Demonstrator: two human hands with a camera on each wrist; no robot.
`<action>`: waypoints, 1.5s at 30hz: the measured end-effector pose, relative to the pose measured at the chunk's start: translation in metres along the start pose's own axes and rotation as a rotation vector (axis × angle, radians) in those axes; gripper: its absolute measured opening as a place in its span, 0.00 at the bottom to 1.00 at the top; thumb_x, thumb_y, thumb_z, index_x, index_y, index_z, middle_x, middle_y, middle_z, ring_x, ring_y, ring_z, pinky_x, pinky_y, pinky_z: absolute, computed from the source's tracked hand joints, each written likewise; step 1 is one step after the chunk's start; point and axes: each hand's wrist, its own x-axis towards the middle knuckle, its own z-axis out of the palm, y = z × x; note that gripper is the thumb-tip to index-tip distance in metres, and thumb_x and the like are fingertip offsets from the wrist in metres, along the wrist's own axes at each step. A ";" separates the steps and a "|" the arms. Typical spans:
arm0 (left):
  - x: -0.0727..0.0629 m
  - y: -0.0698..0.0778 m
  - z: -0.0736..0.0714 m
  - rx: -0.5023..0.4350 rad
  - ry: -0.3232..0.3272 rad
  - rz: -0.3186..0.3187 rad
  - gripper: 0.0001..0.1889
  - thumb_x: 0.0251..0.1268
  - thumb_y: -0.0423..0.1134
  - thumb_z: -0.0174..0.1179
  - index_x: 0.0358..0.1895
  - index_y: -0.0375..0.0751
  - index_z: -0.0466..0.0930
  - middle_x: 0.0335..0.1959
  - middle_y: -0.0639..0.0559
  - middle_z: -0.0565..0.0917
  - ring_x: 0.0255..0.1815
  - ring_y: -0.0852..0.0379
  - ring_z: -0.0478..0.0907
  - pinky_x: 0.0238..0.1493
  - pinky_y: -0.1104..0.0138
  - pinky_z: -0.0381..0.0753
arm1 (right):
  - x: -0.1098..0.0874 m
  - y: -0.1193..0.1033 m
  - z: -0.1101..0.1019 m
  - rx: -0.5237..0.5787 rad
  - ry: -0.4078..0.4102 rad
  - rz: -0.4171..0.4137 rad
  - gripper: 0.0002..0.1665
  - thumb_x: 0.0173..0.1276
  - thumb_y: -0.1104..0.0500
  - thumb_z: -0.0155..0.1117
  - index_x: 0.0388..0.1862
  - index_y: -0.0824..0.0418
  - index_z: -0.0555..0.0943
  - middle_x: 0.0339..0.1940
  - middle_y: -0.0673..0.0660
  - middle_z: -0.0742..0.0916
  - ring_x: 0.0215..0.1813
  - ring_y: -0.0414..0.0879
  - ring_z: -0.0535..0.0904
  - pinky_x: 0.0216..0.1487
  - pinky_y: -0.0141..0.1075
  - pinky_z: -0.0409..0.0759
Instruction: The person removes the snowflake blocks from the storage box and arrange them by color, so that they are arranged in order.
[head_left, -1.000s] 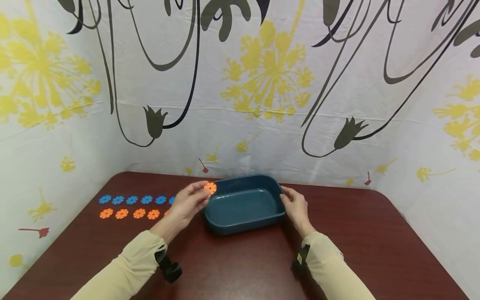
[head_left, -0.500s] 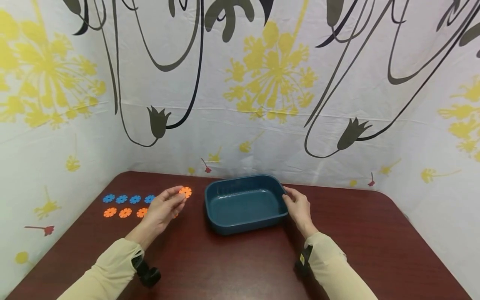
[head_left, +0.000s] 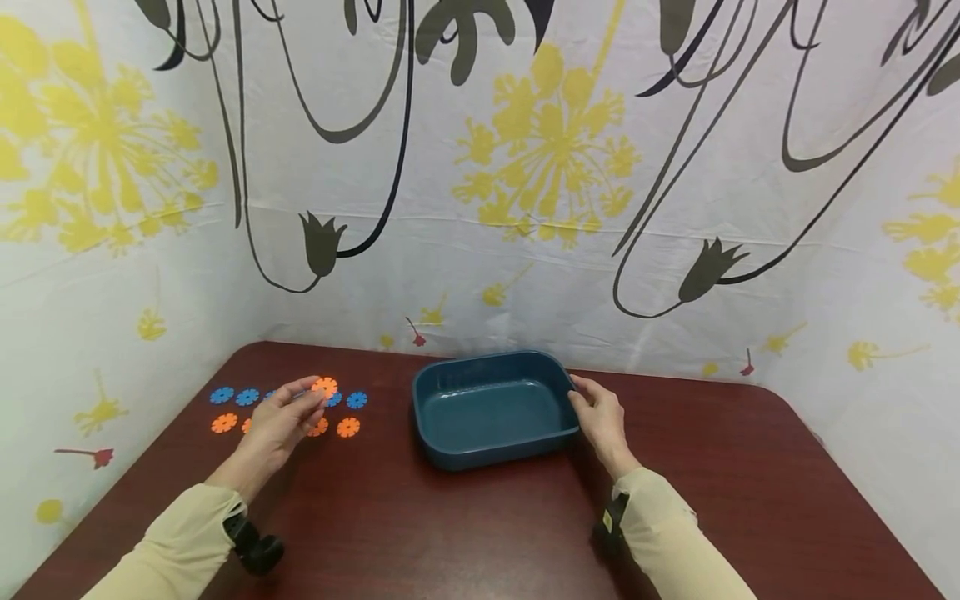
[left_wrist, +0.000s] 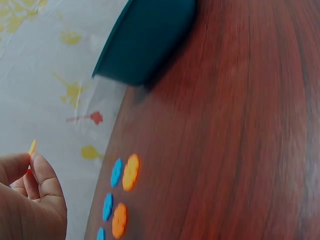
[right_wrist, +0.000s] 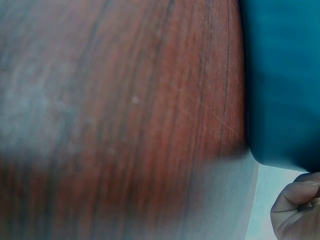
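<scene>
My left hand point(head_left: 272, 429) pinches an orange notched plastic disc point(head_left: 325, 387) between thumb and fingertips, above the two rows of discs. In the left wrist view the disc point(left_wrist: 33, 146) shows edge-on at the fingertips. Beneath lie a row of blue discs point(head_left: 357, 400) and, nearer to me, a row of orange discs point(head_left: 348, 427); the hand hides part of both. My right hand point(head_left: 602, 421) holds the right end of a dark teal rectangular tray point(head_left: 495, 455), thumb at the rim. The right wrist view shows the tray's wall point(right_wrist: 285, 85) above the curled fingers.
The dark red wooden table point(head_left: 480, 533) has a rounded far edge close to a white patterned cloth point(head_left: 450, 275), which also hangs on both sides. A black strapped camera point(head_left: 255, 546) sits on the left wrist, another point(head_left: 609, 525) on the right.
My left hand has moved left with the orange disc, from the tray's left rim to over the disc rows, uncovering discs at their right end. The right hand stays at the tray.
</scene>
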 end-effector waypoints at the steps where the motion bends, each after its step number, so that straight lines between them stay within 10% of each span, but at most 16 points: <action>1: 0.000 0.000 -0.003 -0.001 0.005 0.003 0.15 0.69 0.37 0.54 0.57 0.49 0.69 0.33 0.65 0.81 0.35 0.70 0.79 0.43 0.77 0.79 | 0.000 0.000 0.000 -0.002 0.001 0.001 0.20 0.71 0.58 0.55 0.61 0.57 0.76 0.42 0.63 0.85 0.40 0.52 0.79 0.43 0.42 0.78; 33: -0.001 0.007 -0.133 -0.086 0.293 -0.022 0.10 0.63 0.33 0.58 0.29 0.56 0.77 0.22 0.64 0.80 0.26 0.68 0.81 0.33 0.75 0.81 | 0.003 -0.002 0.005 0.000 -0.020 -0.015 0.21 0.71 0.59 0.55 0.62 0.58 0.75 0.48 0.64 0.84 0.47 0.54 0.79 0.50 0.48 0.76; 45: 0.007 0.007 -0.151 0.210 0.368 0.020 0.07 0.64 0.33 0.56 0.42 0.47 0.72 0.20 0.68 0.77 0.23 0.70 0.79 0.29 0.76 0.81 | -0.001 -0.002 0.000 0.002 -0.027 -0.006 0.22 0.72 0.58 0.54 0.63 0.58 0.74 0.56 0.65 0.81 0.52 0.57 0.78 0.53 0.50 0.75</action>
